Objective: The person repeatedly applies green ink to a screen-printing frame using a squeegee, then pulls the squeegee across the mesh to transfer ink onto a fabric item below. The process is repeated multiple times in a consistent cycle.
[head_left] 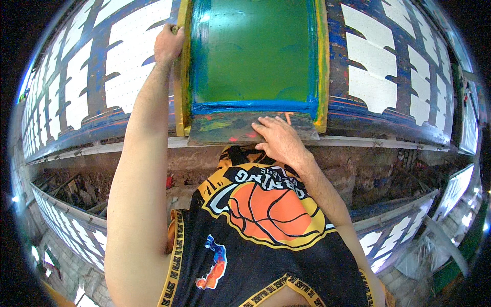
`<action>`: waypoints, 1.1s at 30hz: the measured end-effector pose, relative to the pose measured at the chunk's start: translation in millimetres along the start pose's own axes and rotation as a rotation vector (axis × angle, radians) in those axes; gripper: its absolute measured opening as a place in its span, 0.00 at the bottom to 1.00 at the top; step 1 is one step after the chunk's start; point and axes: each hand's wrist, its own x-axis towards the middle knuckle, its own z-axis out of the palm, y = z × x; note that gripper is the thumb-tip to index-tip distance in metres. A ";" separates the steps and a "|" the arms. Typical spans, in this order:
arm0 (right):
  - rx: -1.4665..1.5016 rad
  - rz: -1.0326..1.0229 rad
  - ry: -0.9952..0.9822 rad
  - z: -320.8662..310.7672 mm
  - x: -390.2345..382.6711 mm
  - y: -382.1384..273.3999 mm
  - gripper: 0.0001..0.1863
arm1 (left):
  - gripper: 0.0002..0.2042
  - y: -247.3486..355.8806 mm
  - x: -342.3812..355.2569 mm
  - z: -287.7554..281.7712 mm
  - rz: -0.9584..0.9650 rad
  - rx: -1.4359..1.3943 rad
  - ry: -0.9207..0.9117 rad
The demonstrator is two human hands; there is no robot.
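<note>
A screen frame with green mesh [253,56], blue inner borders and yellow-stained sides fills the top centre. At its upper left side my left hand [169,43] is closed around something small and olive, too hidden to name. My right hand [279,139] lies with extended fingers on a dark, paint-smeared strip [220,128] along the frame's near end. White pieces [130,46] with notched edges lie in rows on a dark board to either side of the frame.
A pale rail [373,143] runs across below the frame, over a dirty gap [82,176] by my body. Another long board [76,230] with white pieces is at lower left and lower right. A grey post and plastic sheeting [419,256] stand at lower right.
</note>
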 end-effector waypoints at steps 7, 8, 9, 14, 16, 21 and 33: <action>0.172 0.150 0.431 -42.8 -23.4 104.3 0.26 | 0.25 -2.0 3.1 0.8 0.024 0.004 0.013; 0.179 0.227 0.488 -47.1 -26.8 122.8 0.26 | 0.25 -2.5 3.5 1.4 0.020 0.018 0.015; 0.176 0.259 0.573 -50.9 -29.1 140.2 0.27 | 0.24 -3.4 4.1 1.5 0.015 0.031 0.017; 0.437 0.524 0.447 -49.6 -16.6 192.3 0.34 | 0.24 -4.9 4.3 1.0 0.027 -0.006 0.004; 0.375 0.468 0.341 -47.8 -11.5 197.7 0.34 | 0.24 -3.3 3.3 0.0 0.039 -0.037 0.014; 0.304 0.437 0.379 -50.9 -4.6 192.2 0.25 | 0.23 -2.0 0.8 0.5 0.029 -0.026 0.034; 0.263 0.313 0.401 -99.6 -20.6 187.5 0.27 | 0.25 -14.3 12.7 -2.8 -0.003 -0.085 -0.028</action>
